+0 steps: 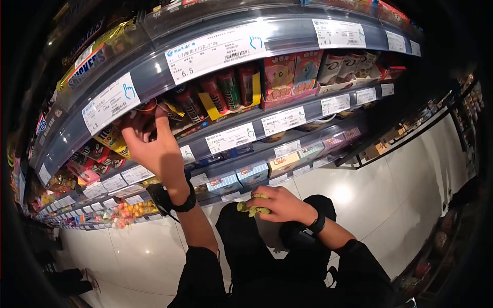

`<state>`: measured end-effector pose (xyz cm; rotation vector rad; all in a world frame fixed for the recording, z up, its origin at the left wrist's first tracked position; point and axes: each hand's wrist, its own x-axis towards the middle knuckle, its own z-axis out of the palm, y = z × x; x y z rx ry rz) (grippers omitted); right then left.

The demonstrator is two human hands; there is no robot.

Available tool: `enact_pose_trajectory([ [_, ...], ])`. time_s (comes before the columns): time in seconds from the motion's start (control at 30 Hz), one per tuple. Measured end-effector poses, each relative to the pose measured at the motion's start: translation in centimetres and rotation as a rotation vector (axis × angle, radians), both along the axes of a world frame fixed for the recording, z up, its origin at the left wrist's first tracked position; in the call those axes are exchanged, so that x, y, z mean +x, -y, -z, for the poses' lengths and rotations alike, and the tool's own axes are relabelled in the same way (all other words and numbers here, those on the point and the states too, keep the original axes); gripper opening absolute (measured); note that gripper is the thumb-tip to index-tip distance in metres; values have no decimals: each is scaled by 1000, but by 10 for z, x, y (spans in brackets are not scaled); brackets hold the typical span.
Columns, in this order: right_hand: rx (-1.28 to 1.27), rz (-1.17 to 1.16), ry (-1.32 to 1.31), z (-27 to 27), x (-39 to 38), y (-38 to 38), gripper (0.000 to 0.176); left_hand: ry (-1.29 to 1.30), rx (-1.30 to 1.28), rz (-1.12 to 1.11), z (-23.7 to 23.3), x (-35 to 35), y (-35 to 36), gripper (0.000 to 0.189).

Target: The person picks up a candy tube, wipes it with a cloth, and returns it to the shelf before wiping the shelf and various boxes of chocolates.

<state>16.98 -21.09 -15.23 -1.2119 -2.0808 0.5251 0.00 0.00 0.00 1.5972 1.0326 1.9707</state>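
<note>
My left hand reaches into the shelf, its fingers curled around a dark candy tube whose round end shows beneath the price rail. Most of that tube is hidden by the hand and rail. Just right of it stand a brown M&M's tube, a red tube and a green tube in a yellow display box. Low over my knee, my right hand is closed on a crumpled yellow-green cloth, which pokes out between and below the fingers.
Pink cartoon boxes and several cups fill the shelf further right. Price rails run along each shelf edge. Yellow Snickers bags sit at upper left. White tiled floor lies below. Another person's legs show at lower left.
</note>
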Motion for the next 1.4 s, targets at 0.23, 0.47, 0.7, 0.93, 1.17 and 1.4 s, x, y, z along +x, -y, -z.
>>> enact_pose_trajectory([
  [0.23,8,125,-6,4,-18,11,38,324,-44,341,-9,-9,42,18],
  [0.47,-34,432,-218,-7,-9,15,49,68,-454,733,78,-37,115,38],
  [0.7,190,641,-286,-18,-10,34,65,-123,-628,880,148,-23,133,34],
  [0.93,168,524,-227,-19,-24,19,60,-288,-520,837,187,-14,149,40],
  [1.17,-100,432,-222,-7,-29,17,36,-616,-285,653,189,-30,158,28],
  [1.4,-185,507,-314,-4,-30,20,30,-766,-194,649,185,-42,167,26],
])
